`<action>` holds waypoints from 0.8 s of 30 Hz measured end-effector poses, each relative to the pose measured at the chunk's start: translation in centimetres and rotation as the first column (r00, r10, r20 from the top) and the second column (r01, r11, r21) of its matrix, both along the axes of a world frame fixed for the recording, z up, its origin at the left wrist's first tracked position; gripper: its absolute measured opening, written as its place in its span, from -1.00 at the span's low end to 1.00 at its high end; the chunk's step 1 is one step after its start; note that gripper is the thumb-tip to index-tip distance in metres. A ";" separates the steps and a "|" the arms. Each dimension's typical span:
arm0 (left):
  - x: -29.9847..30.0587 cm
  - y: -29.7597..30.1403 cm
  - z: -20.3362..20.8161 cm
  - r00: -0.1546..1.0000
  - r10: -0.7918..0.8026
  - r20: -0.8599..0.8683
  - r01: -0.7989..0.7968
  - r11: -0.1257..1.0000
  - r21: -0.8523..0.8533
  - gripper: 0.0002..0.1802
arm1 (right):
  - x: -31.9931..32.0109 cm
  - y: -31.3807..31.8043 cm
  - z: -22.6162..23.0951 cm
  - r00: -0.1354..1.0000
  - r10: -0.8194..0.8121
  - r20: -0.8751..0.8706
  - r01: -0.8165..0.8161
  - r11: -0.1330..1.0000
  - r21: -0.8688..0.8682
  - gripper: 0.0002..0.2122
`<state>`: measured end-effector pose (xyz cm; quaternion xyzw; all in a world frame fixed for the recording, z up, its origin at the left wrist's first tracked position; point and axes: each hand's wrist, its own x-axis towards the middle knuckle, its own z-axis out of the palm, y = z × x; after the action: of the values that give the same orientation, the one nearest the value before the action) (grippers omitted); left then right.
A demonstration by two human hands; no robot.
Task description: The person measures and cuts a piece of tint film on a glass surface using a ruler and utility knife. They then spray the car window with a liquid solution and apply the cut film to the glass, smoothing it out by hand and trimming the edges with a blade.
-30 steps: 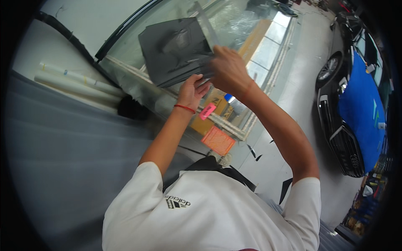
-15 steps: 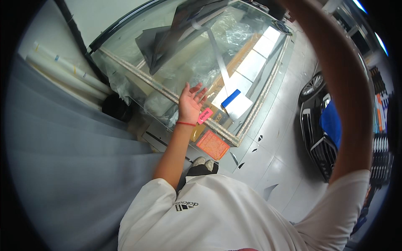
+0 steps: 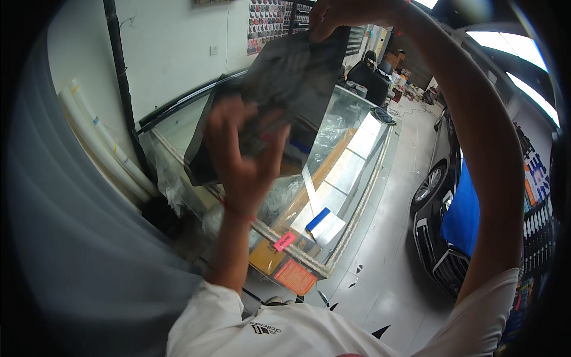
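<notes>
Film, dark, glossy, sheet-form: right hand pinches top edge; blurred left hand faces it, fingers spread.

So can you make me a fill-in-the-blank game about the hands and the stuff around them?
1. The right hand grips the dark sheet by its ____ edge (three letters).
2. The left hand is open, in ____ of the sheet as the camera sees it.
3. The small tag at the near edge of the glass table is ____.
4. The cover on the black car is ____.

Missing words: top; front; pink; blue.
</notes>
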<state>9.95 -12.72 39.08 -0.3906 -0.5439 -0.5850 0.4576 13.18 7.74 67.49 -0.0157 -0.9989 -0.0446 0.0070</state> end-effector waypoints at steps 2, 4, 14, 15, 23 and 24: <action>-3.2 1.9 5.5 0.983 0.151 -0.102 -0.152 0.988 -0.001 -0.47 | 1.1 -0.3 0.3 0.998 -0.059 0.034 0.060 0.998 -0.027 -0.67; -7.7 1.2 9.5 0.989 0.087 -0.116 -0.113 0.965 -0.237 -0.51 | 0.8 -1.3 0.2 0.996 0.023 0.091 -0.006 0.983 -0.184 -0.67; -8.7 3.3 10.9 0.798 -0.417 0.434 0.602 0.538 -0.590 -0.79 | 6.7 -2.1 1.2 0.976 -0.109 -0.189 0.084 0.987 -0.139 -0.71; -8.2 3.5 10.9 0.801 -0.420 0.426 0.598 0.542 -0.590 -0.78 | 6.8 -1.7 1.3 0.981 -0.129 -0.142 0.104 0.980 -0.172 -0.71; -7.4 2.8 11.2 0.803 -0.391 0.451 0.596 0.538 -0.595 -0.63 | 5.0 -2.6 -1.9 0.999 -0.023 0.026 0.020 0.993 0.120 -0.45; -7.3 3.1 11.0 0.803 -0.409 0.433 0.596 0.535 -0.599 -0.63 | 5.1 -2.8 -2.4 0.999 -0.039 0.019 0.035 0.988 0.147 -0.54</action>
<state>2.65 -9.59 50.10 -0.6020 -0.6399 -0.4776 0.0114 18.25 4.98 65.10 -0.0332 -0.9924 -0.1183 -0.0038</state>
